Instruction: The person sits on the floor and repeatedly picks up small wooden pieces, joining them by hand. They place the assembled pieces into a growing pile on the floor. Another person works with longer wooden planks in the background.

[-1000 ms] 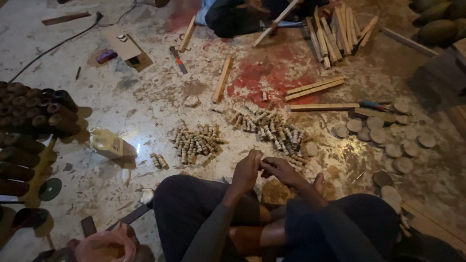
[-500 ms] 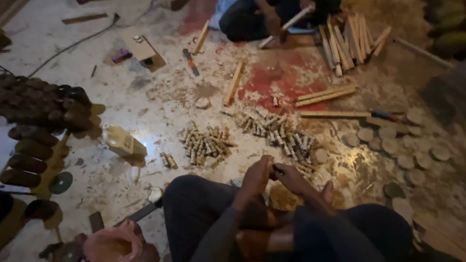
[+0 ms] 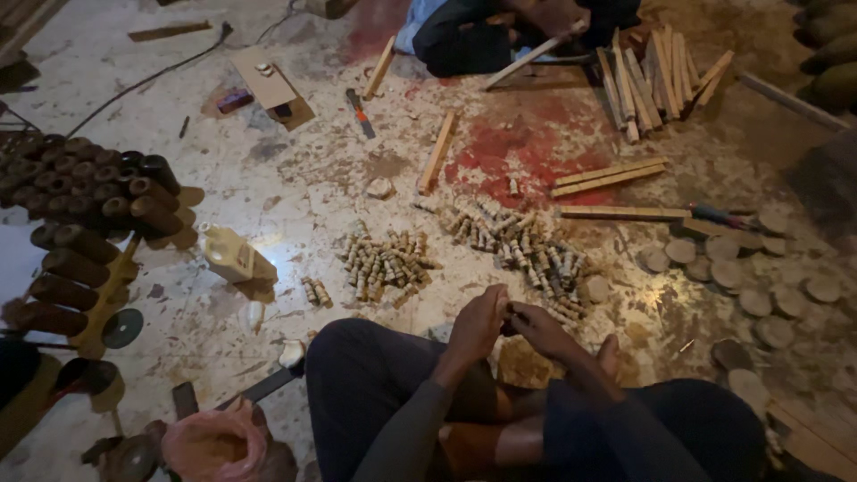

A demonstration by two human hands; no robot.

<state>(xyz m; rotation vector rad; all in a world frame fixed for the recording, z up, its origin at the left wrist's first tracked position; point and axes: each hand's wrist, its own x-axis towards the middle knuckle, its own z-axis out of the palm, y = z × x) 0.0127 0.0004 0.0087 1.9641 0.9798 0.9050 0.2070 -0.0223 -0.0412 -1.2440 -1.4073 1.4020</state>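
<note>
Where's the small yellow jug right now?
In the head view, the yellow jug lies on the floor left of the hands, between the dark cylinders and the nearer peg pile.

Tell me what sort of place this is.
Probably a floor-level woodcraft workshop: piles of small turned wooden pegs, cut wooden sticks, round wooden discs, and dust on the stone floor.

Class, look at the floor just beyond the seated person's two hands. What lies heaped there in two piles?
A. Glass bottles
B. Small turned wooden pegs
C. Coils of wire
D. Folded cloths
B: two piles of small turned wooden pegs lie on the floor just beyond the left hand and right hand, which meet close together over the lap.
</note>
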